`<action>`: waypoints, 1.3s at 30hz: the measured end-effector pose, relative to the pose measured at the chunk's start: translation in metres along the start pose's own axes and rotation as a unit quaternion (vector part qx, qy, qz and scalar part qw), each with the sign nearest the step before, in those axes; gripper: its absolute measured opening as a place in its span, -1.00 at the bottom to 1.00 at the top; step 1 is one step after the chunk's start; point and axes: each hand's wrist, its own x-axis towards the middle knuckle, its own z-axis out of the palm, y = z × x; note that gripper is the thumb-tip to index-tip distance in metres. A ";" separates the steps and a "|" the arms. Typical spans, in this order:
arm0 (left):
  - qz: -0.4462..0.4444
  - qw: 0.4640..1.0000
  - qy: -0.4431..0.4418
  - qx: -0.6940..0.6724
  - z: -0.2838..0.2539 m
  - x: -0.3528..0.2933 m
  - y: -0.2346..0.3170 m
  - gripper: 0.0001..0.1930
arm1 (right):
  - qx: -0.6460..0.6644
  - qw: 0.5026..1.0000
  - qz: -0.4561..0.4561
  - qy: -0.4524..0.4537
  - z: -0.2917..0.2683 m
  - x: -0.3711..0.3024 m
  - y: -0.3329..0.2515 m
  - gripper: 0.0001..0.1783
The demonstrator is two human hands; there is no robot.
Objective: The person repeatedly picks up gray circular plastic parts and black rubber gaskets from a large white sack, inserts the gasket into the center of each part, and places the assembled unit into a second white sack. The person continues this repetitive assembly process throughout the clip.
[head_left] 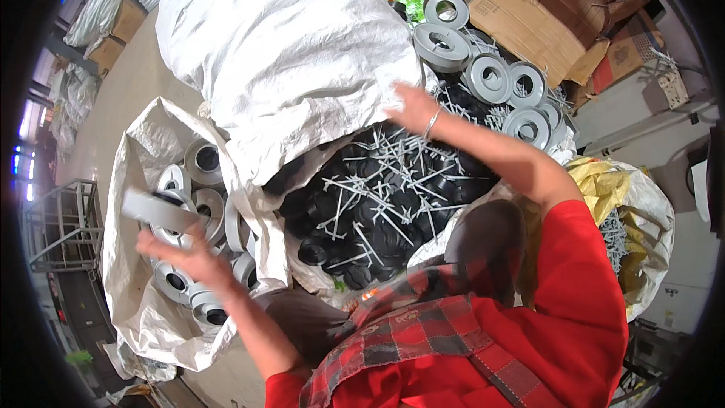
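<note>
The fingers of the left hand [189, 261] are seen spread, the thumb to the right, and just beyond their tips a grey ring [158, 211] is shown nearly edge-on; because of blur, it cannot be told whether the ring is gripped, touched or free. The ring is placed on the far side of these fingers, slightly to the left, with its long axis sloped from far left to near right; by it the left hand is much the nearer, the right being well apart. Beneath it the left sack [128, 310] is spread, partly filled with loose rings [236, 228] tilted at various angles, by which a flat resting place is denied. The right hand [411, 109] is extended leftward at the edge of the large sack [279, 45], its fingers blurred; whether cloth is pinched cannot be told. Between the two hands a pile of black parts [389, 245] is exposed, strewn with pale sticks [355, 245], and from the left sack it is separated by a raised fold [268, 249] of white cloth. Farther out, stacked rings [476, 89] are set at far right, backed by a carton [521, 15]; near right, a yellow sack [593, 177] is stood, small grey pieces [613, 240] being visible within.
</note>
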 end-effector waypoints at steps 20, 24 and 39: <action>0.024 0.873 -0.452 -0.180 0.077 -0.115 0.060 -0.44 | -0.153 0.856 0.281 -0.406 -0.040 0.051 0.163 -0.42; 0.026 0.838 -0.500 -0.218 0.073 -0.122 0.073 -0.44 | -0.131 0.798 0.226 -0.542 -0.030 -0.030 0.127 -0.39; -0.272 0.739 -0.576 -0.219 0.032 -0.095 0.071 -0.60 | 0.219 0.891 -0.119 -0.379 -0.011 -0.040 -0.066 -0.53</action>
